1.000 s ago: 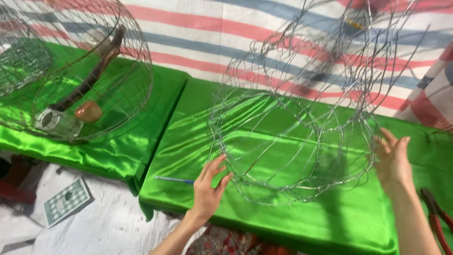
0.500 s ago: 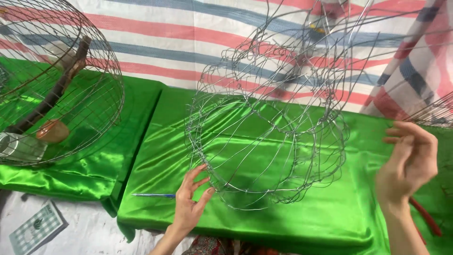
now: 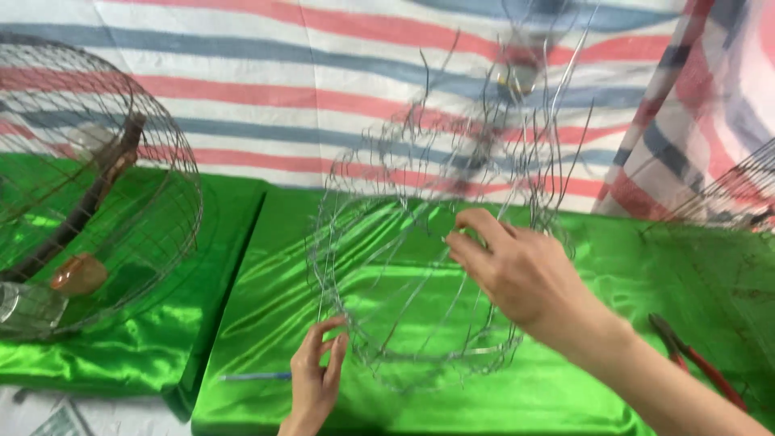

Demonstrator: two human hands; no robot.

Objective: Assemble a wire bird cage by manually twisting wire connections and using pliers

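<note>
A half-built wire cage frame [image 3: 404,266] of thin silver wires stands on a green satin-covered table [image 3: 266,323]; loose wire ends stick upward. My left hand [image 3: 316,379] pinches a wire at the frame's lower left rim. My right hand [image 3: 517,270] reaches across from the right, with its fingertips closed on a wire near the frame's upper middle.
A finished round wire cage [image 3: 97,218] with a wooden perch and cups inside sits on a second green table at left. Red-handled pliers [image 3: 694,359] lie on the cloth at right. Another cage's edge [image 3: 726,202] shows far right. A striped tarp [image 3: 323,89] hangs behind.
My right hand has swung from the frame's right side in to its upper middle and closed on a wire. My left hand has shifted to pinch the lower rim. The view moved closer.
</note>
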